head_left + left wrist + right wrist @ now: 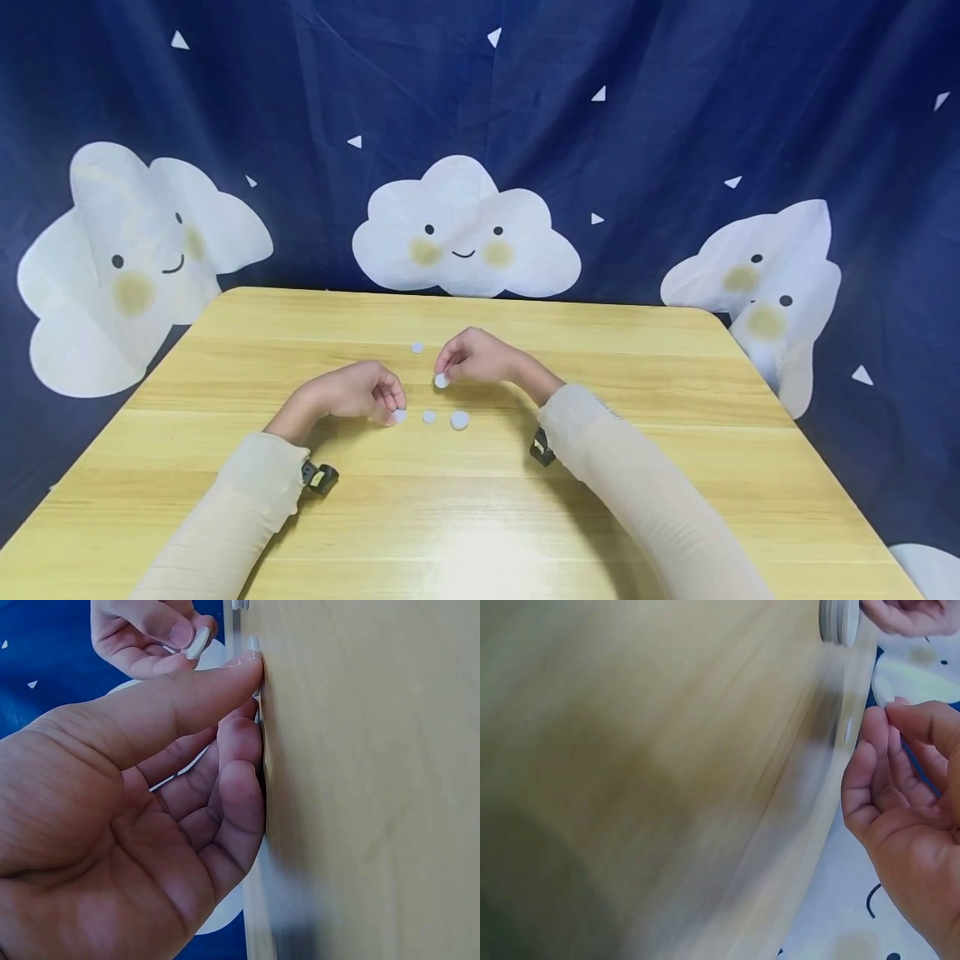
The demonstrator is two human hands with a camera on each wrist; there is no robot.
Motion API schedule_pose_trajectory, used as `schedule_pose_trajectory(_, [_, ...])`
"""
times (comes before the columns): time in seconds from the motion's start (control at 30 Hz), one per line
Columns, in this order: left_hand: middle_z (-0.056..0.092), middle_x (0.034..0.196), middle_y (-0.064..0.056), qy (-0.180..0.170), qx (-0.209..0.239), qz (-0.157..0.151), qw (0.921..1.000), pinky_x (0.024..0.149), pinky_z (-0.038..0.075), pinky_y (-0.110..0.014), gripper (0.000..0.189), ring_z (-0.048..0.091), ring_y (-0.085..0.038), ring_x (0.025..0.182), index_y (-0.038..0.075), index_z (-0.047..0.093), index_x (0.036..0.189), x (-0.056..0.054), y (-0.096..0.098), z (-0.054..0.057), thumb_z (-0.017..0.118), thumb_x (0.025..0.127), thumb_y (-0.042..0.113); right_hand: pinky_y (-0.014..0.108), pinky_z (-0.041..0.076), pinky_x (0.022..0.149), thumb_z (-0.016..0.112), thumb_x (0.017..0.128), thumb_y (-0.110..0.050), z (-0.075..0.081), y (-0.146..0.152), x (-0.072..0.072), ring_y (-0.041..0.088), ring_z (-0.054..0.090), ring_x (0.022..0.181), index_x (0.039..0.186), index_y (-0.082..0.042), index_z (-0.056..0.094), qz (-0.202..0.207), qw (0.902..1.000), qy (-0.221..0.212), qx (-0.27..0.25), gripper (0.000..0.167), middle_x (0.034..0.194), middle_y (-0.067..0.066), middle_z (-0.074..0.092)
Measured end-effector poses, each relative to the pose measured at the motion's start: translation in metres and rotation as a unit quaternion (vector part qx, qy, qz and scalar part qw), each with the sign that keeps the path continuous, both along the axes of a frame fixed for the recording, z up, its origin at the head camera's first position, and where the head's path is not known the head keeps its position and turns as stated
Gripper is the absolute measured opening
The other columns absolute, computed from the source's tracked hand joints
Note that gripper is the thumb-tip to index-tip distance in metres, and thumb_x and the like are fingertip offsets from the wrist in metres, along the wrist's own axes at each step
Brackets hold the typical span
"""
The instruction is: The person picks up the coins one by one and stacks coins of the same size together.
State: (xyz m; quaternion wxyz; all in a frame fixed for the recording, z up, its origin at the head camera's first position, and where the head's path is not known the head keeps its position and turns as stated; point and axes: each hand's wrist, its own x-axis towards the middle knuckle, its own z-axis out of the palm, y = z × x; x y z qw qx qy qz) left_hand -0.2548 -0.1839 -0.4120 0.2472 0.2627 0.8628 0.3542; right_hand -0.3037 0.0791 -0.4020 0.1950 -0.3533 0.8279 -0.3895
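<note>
My left hand (352,392) rests on the table with thumb and curled fingers pinching the edge of a flat white disc (401,415), partly hidden by the fingertips. Slightly above the tabletop, my right hand (480,357) pinches another white disc (441,381) between thumb and fingertips; the left wrist view shows this disc (198,643) tilted on edge. Between the hands and nearer me lie a small white disc (429,417) and a wider white one (459,420). In the right wrist view the wider one appears as a stack of discs (838,621).
One more white disc (417,347) lies farther back on the wooden table (480,492). A dark blue curtain (645,158) with cloud prints hangs behind the table's far edge. Black wrist devices (320,479) sit at both sleeve cuffs.
</note>
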Motion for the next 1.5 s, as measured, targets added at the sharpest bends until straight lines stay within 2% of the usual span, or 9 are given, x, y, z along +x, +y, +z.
schedule_pose_trajectory(0.43, [0.067,0.086,-0.003,0.000,0.002,-0.004,1.0000,0.078,0.053,-0.033,0.017,0.060,-0.017,0.080,0.005,0.071,0.095,-0.001,-0.001,-0.001,0.082,0.082,0.003,0.023,0.056,0.080,0.070,0.087,0.006,0.000,-0.018,0.014,0.009,0.068,0.083,0.096,0.000,0.076,0.018,0.9998,-0.003,0.012,0.013,0.090,0.004,0.076])
schedule_pose_trajectory(0.83, [0.068,0.084,-0.003,0.009,0.005,-0.004,0.9999,0.075,0.054,-0.033,0.014,0.062,-0.017,0.078,0.004,0.072,0.093,0.001,0.000,0.003,0.079,0.082,-0.001,0.021,0.054,0.078,0.070,0.087,0.005,0.003,-0.035,0.028,0.007,0.067,0.080,0.095,-0.001,0.075,0.041,0.9987,-0.007,0.030,0.011,0.087,0.002,0.075])
schedule_pose_trajectory(0.97, [0.068,0.084,-0.002,0.014,0.006,-0.003,0.9999,0.073,0.054,-0.031,0.014,0.061,-0.016,0.077,0.004,0.072,0.092,0.001,0.000,0.003,0.079,0.082,-0.002,0.020,0.055,0.079,0.070,0.086,0.006,0.001,-0.039,0.030,0.010,0.069,0.083,0.095,-0.002,0.075,0.047,0.9984,-0.003,0.032,0.012,0.087,0.002,0.075])
schedule_pose_trajectory(1.1, [0.068,0.083,-0.002,0.020,0.003,-0.001,0.9998,0.071,0.054,-0.029,0.013,0.061,-0.016,0.076,0.004,0.072,0.091,0.002,0.001,0.005,0.079,0.082,-0.002,0.020,0.055,0.079,0.071,0.086,0.006,-0.001,-0.042,0.031,0.013,0.070,0.085,0.094,-0.001,0.075,0.043,0.9985,0.001,0.035,0.011,0.088,0.003,0.075])
schedule_pose_trajectory(1.5, [0.068,0.081,0.001,0.035,-0.014,0.007,0.9993,0.067,0.051,-0.027,0.013,0.059,-0.013,0.073,0.006,0.072,0.088,0.004,0.003,0.005,0.082,0.081,0.001,0.021,0.055,0.075,0.070,0.086,0.008,-0.003,-0.049,0.034,0.008,0.067,0.077,0.093,-0.001,0.075,0.023,0.9987,-0.009,0.044,0.013,0.085,0.003,0.075])
